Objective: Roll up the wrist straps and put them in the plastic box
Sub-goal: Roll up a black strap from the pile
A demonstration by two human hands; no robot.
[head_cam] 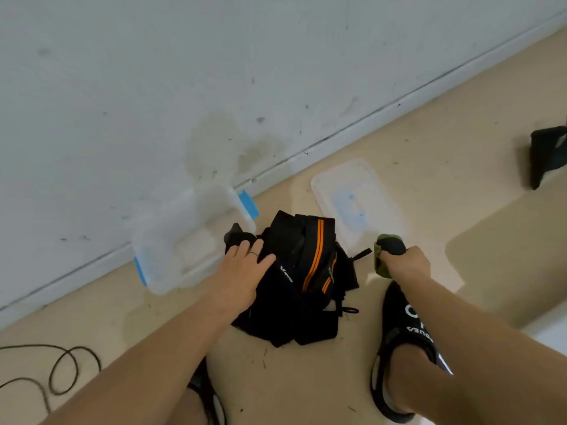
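A heap of black wrist straps [302, 280], some with orange stripes, lies on the beige floor in the middle of the view. My left hand [242, 271] rests flat on the left side of the heap with its fingers straight. My right hand [405, 263] grips a rolled strap [388, 250], black with a green edge, just right of the heap. A clear plastic box [159, 262] with blue clips stands open against the wall, to the left of the heap.
The box's clear lid [356, 197] lies flat on the floor behind the heap. My feet in black shoes [402, 338] stand near the bottom. A dark cable [61, 372] loops at the lower left. A black object [546, 154] sits at the right edge.
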